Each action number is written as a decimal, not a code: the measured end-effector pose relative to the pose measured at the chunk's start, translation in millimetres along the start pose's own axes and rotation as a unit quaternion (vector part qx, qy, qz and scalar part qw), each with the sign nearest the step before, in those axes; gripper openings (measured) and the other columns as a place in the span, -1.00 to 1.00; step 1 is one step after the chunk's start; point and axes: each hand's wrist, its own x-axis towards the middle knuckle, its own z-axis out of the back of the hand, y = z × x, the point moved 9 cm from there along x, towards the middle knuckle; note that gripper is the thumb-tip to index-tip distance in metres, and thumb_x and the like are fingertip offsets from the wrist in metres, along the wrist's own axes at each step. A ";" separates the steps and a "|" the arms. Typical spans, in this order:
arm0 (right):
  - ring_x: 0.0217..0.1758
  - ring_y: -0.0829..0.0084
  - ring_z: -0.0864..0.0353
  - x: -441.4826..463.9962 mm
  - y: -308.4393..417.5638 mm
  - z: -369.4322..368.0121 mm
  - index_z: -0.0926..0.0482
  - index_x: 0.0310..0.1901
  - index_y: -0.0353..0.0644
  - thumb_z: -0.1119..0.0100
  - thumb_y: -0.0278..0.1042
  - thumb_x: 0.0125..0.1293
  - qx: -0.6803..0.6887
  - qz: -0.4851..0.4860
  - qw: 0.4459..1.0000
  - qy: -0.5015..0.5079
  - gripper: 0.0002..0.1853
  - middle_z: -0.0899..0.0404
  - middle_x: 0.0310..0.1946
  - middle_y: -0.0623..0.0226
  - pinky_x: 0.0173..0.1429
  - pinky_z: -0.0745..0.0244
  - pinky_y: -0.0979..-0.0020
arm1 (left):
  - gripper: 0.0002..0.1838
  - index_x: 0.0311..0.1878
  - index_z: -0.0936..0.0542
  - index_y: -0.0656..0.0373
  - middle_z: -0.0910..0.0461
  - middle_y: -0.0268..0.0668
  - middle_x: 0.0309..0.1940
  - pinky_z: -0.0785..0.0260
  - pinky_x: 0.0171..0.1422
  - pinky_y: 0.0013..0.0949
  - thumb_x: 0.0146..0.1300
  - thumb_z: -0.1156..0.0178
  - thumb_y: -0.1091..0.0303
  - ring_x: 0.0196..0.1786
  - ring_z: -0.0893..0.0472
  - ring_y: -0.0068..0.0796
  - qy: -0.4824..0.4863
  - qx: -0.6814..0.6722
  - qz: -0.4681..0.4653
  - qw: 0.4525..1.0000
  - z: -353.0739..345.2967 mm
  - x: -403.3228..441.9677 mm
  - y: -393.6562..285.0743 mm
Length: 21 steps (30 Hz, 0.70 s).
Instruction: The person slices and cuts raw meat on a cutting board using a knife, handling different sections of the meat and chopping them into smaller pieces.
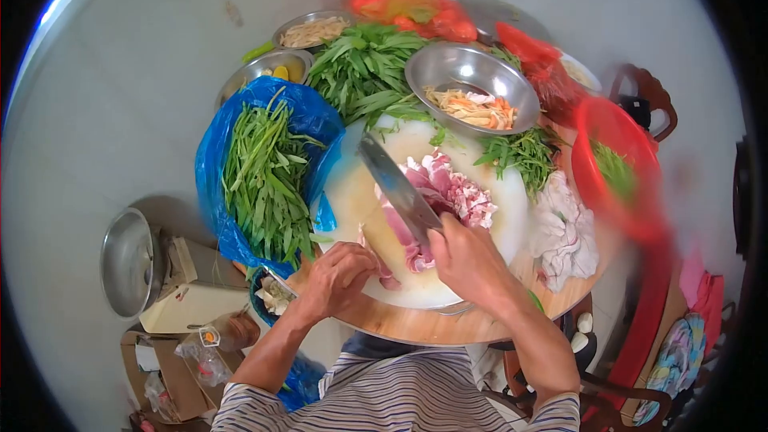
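My right hand (pixel 470 262) is closed round the handle of a wide-bladed cleaver (pixel 398 186). The blade slants up and left over raw pink meat (pixel 448 188) heaped in cut pieces on a round white cutting board (pixel 352 192). At the board's front left, my left hand (pixel 344 274) has its fingers curled against a thin strip of meat (pixel 382 270), apart from the heap. The cleaver hides part of the meat beneath it, and my fingertips cover part of the strip.
A blue plastic bag (pixel 210 164) of leafy greens (pixel 268 172) sits left of the board. Behind stand a steel bowl (pixel 524 96) of shredded food and more greens (pixel 364 64). On the right are a crumpled white cloth (pixel 566 232) and a red basket (pixel 640 152).
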 end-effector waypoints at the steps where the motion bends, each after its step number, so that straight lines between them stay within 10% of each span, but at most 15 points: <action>1: -0.31 -0.42 -0.71 -10.9 1.3 8.2 -0.53 -0.15 -0.43 -0.13 -0.31 0.60 -0.003 -0.008 1.000 0.009 -0.72 -0.65 -0.46 -0.35 -0.16 -0.61 -0.29 | -0.65 -0.01 -0.68 0.12 -0.77 -0.26 -0.08 -0.63 0.18 -0.11 0.17 -0.51 0.63 0.03 -0.77 -0.10 0.009 0.002 -0.012 1.000 -0.5 -3.5 0.3; 9: -0.33 -0.38 -0.72 -90.5 -27.6 13.7 -0.56 -0.11 -0.38 -0.15 -0.29 0.59 -0.111 -0.086 0.975 0.171 -0.75 -0.66 -0.48 -0.31 -0.15 -0.60 -0.29 | -0.56 0.09 -0.65 0.04 -0.75 -0.25 0.07 -0.59 0.32 -0.03 0.17 -0.58 0.50 0.24 -0.71 -0.07 0.044 0.068 -0.049 0.996 3.5 11.6 -1.5; 14: -0.33 -0.33 -0.74 -45.3 -36.5 17.3 -0.61 -0.09 -0.32 -0.18 -0.27 0.59 -0.161 -0.035 0.981 0.100 -0.77 -0.67 -0.48 -0.25 -0.12 -0.64 -0.25 | -0.54 0.13 -0.62 0.09 -0.76 -0.23 -0.01 -0.56 0.31 0.00 0.20 -0.57 0.43 0.14 -0.74 -0.03 0.181 0.070 -0.013 0.981 -7.6 29.4 3.6; 21: -0.30 -0.28 -0.79 18.4 -26.5 -2.9 -0.64 -0.14 -0.34 -0.18 -0.24 0.58 -0.168 0.039 0.985 0.011 -0.72 -0.70 -0.45 -0.28 -0.10 -0.70 -0.17 | -0.56 0.13 -0.58 0.16 -0.74 -0.16 -0.20 -0.62 -0.09 -0.14 0.27 -0.58 0.41 -0.19 -0.78 -0.20 0.089 0.124 0.023 0.988 -13.5 28.1 7.6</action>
